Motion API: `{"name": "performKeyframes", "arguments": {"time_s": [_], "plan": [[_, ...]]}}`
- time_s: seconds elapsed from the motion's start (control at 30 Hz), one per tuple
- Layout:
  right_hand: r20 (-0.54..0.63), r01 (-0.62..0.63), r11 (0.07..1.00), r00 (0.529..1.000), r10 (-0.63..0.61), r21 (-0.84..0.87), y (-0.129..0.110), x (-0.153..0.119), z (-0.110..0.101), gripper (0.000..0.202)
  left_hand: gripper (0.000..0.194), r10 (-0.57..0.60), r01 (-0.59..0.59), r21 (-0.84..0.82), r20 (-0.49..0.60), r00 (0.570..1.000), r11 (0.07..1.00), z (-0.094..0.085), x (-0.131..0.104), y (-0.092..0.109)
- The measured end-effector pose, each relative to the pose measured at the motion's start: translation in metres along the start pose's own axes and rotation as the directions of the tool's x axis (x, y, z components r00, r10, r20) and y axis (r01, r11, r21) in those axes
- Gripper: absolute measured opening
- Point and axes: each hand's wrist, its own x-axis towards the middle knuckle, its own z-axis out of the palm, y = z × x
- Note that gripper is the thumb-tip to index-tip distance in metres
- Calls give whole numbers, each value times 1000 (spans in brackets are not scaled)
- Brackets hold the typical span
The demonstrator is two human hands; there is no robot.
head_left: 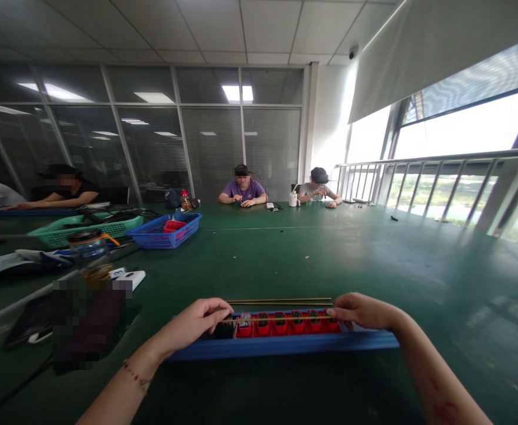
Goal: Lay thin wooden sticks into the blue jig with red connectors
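Note:
A thin brass-coloured rod stretches level between my two hands, above a long blue tray. My left hand pinches its left end, and my right hand pinches the right end. Below the rod, a row of several small red bins sits in the tray; dark contents show in most of them, too small to name. A black block-like thing lies at the tray's left, partly under my left fingers. Just behind the tray, more thin rods lie parallel on the table.
On the green table at left stand a blue basket with a red bin, a green basket of dark cables, a lidded jar and a white device. Several people sit along the far side. A railing runs by the window.

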Motion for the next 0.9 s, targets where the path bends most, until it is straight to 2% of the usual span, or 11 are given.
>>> {"name": "performKeyframes", "arguments": {"time_s": [0.23,0.33,0.47,0.6,0.67,0.77,0.83,0.9], "plan": [[11,68,998,998,-68,12,-6,-10,-6,47,50,-2,2,-1,-9,1000,1000,1,-1,1],[-98,99,995,991,-97,22,-8,-11,-9,49,50,-4,4,5,-16,1000,1000,1,1,-2],[-207,77,996,976,-64,54,-8,-6,-9,49,48,-13,13,13,-28,1000,1000,2,2,-5],[-392,99,987,919,-40,130,-3,0,-9,45,45,-13,13,-33,-25,1000,999,1,-1,1],[-471,107,981,882,-19,160,2,4,-9,45,42,-1,-5,-93,-64,998,996,0,-2,5],[-534,125,986,844,-46,112,9,11,-8,44,38,11,-33,-101,-209,978,994,-3,-1,8],[-528,130,990,846,-80,59,12,15,-6,42,36,28,-44,-47,-287,958,998,-5,2,5],[-486,131,991,868,-103,24,13,18,-4,40,34,52,-48,20,-311,949,999,-8,6,0]]}}
